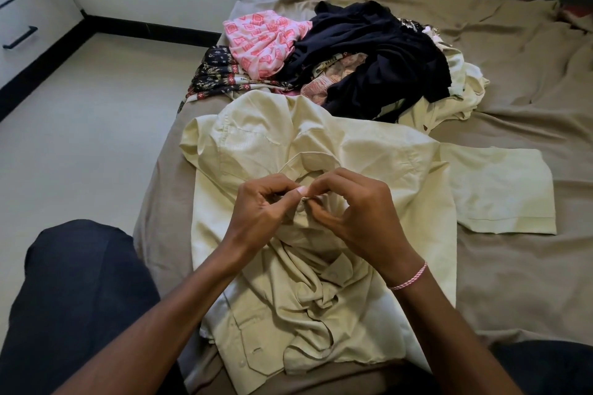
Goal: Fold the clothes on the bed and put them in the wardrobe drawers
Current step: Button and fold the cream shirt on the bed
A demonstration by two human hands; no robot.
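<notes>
A pale yellow short-sleeved shirt [385,170] lies spread face up on the bed [513,266], collar away from me, one sleeve out to the right. My left hand [260,215] and my right hand [356,212] meet just below the collar. Both pinch the shirt's front placket at a button there. The lower front of the shirt is bunched and wrinkled near me. Beyond the shirt sits a heap of unfolded clothes: a dark navy garment [378,61], a pink patterned cloth [263,38], a black printed cloth [218,74] and a cream garment [455,96].
The bed has a rumpled brown sheet. White wardrobe drawers [22,9] with a black handle stand at the far left, across a pale floor [80,138]. My dark-clothed knee [80,298] is at the lower left, beside the bed edge.
</notes>
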